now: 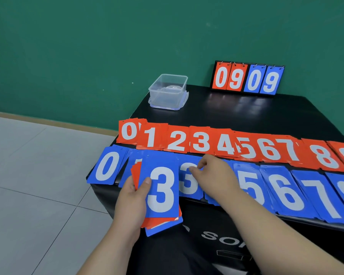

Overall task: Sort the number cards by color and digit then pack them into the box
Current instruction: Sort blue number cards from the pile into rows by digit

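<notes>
**Head view: a blue 3 tops the stack in your left hand, and the blue 3 pile lies just to its right.**

Your left hand (132,195) grips the unsorted stack (161,193) by its left edge, thumb on the top card, above the near-left edge of the table (246,116). The blue 3 pile (188,185) lies just right of the stack, its long side running away from you like the held card's. Your right hand (214,175) sits on that pile, thumb and forefinger drawn together near its top; I cannot tell whether they pinch a card. It is the nearer hand, so the transfer looks like a short move rightward. The box (168,92) stands well apart at the far-left corner.
</notes>
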